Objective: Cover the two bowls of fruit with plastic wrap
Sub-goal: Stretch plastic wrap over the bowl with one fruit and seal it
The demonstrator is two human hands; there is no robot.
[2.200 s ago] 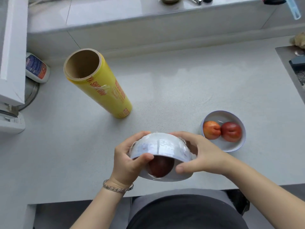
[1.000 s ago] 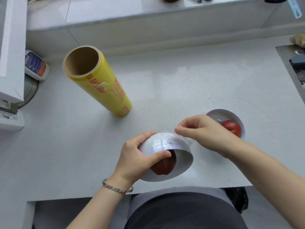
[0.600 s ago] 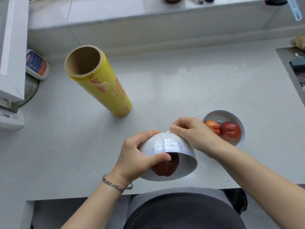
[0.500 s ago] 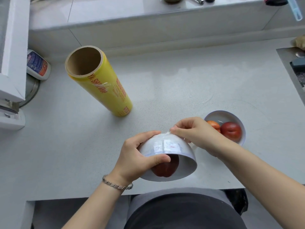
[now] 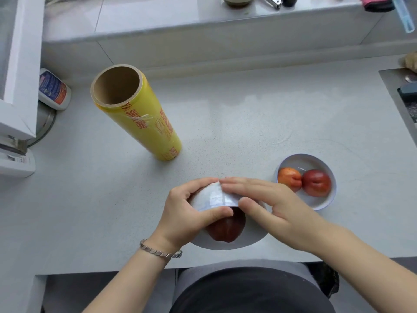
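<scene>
A white bowl [image 5: 212, 198] is tipped toward me at the counter's near edge, with a dark red fruit [image 5: 226, 229] showing through clear wrap over its mouth. My left hand [image 5: 187, 213] grips the bowl's left side, thumb across the rim. My right hand [image 5: 268, 204] lies flat with straight fingers on the bowl's upturned outer wall, pressing on it. A second white bowl [image 5: 316, 204] sits to the right, holding an orange fruit [image 5: 288, 178] and a red fruit [image 5: 316, 182], with no wrap visible on it. A yellow roll of plastic wrap [image 5: 140, 116] stands upright to the back left.
A white bottle [image 5: 53, 89] lies at the far left beside a white appliance [image 5: 15, 86]. A raised ledge [image 5: 203, 26] runs along the back. A dark sink edge [image 5: 404, 102] is at the right. My body is against the counter's front edge.
My right hand went from pinching the wrap at the bowl's top edge to lying flat on the bowl's outer wall. My left hand kept its grip on the tipped bowl.
</scene>
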